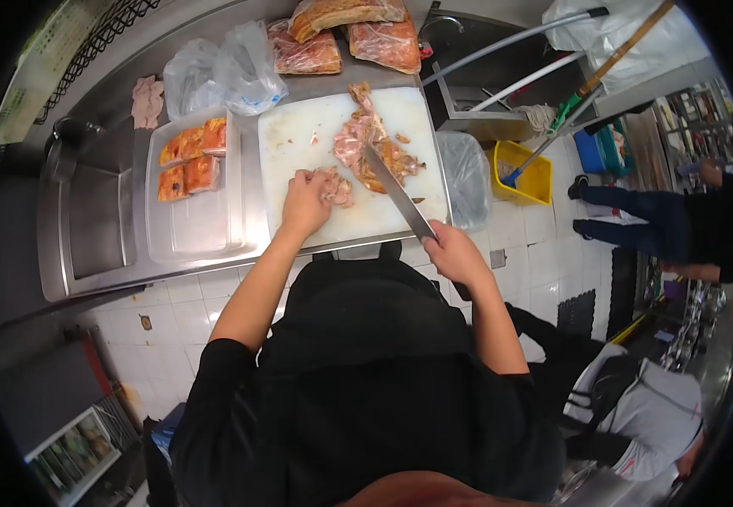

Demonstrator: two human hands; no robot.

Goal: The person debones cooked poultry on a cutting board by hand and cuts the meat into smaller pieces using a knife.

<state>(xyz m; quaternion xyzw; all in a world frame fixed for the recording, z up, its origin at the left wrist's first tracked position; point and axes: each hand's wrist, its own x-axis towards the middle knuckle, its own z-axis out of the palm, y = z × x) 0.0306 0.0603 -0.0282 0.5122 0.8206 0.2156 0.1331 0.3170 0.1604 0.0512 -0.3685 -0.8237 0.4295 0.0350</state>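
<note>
My right hand (453, 250) is wrapped round the handle of a large kitchen knife (400, 194). The blade points away from me, its tip at a heap of cooked meat scraps (377, 145) with skin and bone-like bits. My left hand (305, 203) rests on the white cutting board (288, 127), fingers curled over a small pile of chopped meat (335, 188). To the left of the board, a clear plastic tub (193, 226) holds several roasted meat blocks (187, 156) with orange-brown crust.
Wrapped slabs of roast meat (309, 51) and plastic bags (207, 76) lie behind the board. Sinks (100, 207) flank the counter. Mop handles (518, 42) lean at the right by a yellow bucket (535, 177). Two people (662, 406) stand at the right.
</note>
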